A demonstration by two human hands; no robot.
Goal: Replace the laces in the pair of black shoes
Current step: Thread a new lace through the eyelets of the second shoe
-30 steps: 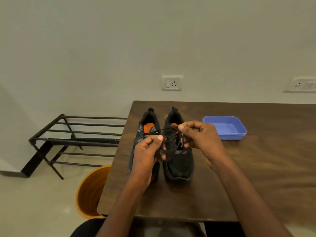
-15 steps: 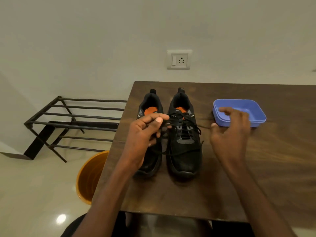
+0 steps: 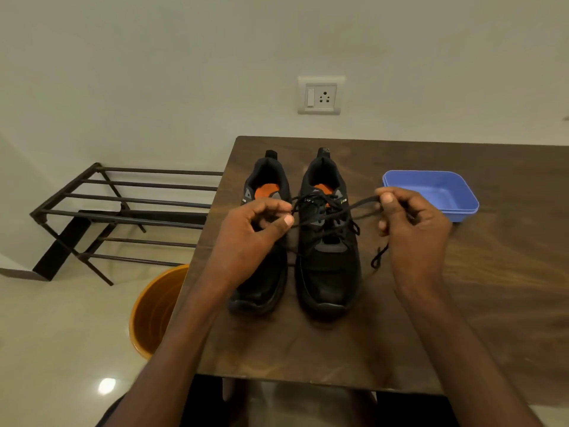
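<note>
1. While two black shoes stand side by side on a dark wooden table (image 3: 385,340), toes toward the camera, a black lace (image 3: 331,215) is held stretched across the right shoe (image 3: 328,241) at the level of its upper eyelets.
2. One end of the lace is pinched between thumb and forefinger of the left hand (image 3: 257,232), which is held over the left shoe (image 3: 266,229); the other end is gripped in the curled fingers of the right hand (image 3: 409,229), with a short tail seen dangling below it.
3. The lace is judged to be light, limp and thin, likely to slide through the eyelets under a gentle pull and to slip from a loose pinch; it is best taken near its stiff tips, where it can be steered.
4. The shoes are judged soft in the upper and light enough to shift on the smooth tabletop if the lace is tugged hard; whether the left shoe carries a lace cannot be told, as it is hidden by the hand.
5. A shallow blue tray (image 3: 431,192) is set just beyond the right hand, near the shoes.
6. Beyond the table, a black metal rack (image 3: 123,211) is stood against a pale wall bearing a switch and socket plate (image 3: 320,95), and an orange bucket (image 3: 154,309) is placed on the glossy floor beside the table's left edge.
</note>
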